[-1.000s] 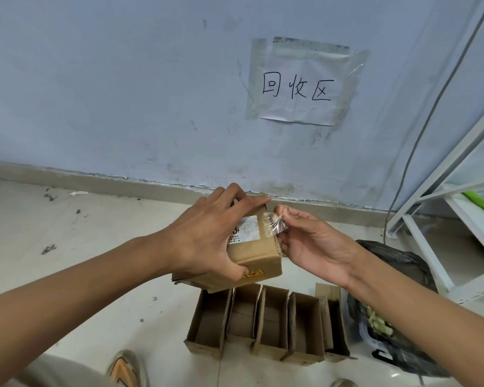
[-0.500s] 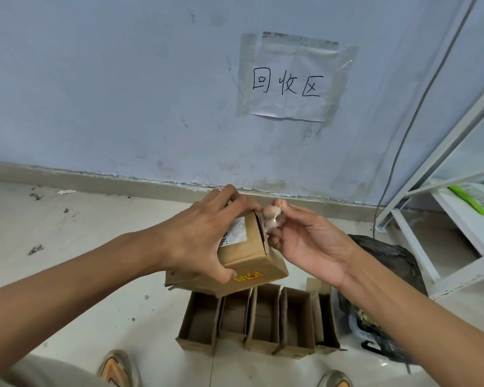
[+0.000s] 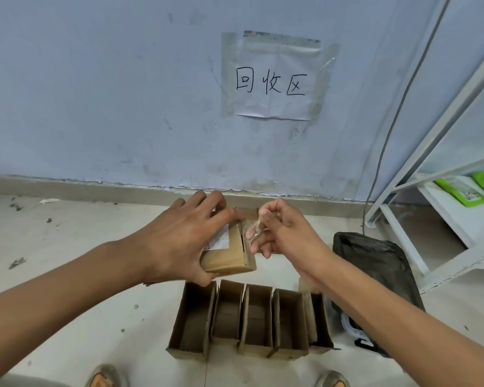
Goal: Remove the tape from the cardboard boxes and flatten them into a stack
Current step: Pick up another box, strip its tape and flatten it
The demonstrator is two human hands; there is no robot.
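Head view: both hands are working on a small brown cardboard box (image 3: 229, 258) held above the pale tiled floor (image 3: 67, 275).
The left hand (image 3: 179, 236) is reaching in from the lower left, its fingers (image 3: 207, 201) curling over the box's far edge and the thumb gripping the near corner. The right hand (image 3: 280, 233) is sitting just beside the box's right side, its fingers pinching a crumpled strip of clear tape (image 3: 253, 229). Under them, a row of open brown cardboard boxes (image 3: 249, 319) is standing on the floor, with a black plastic bag (image 3: 375, 263) to their right.
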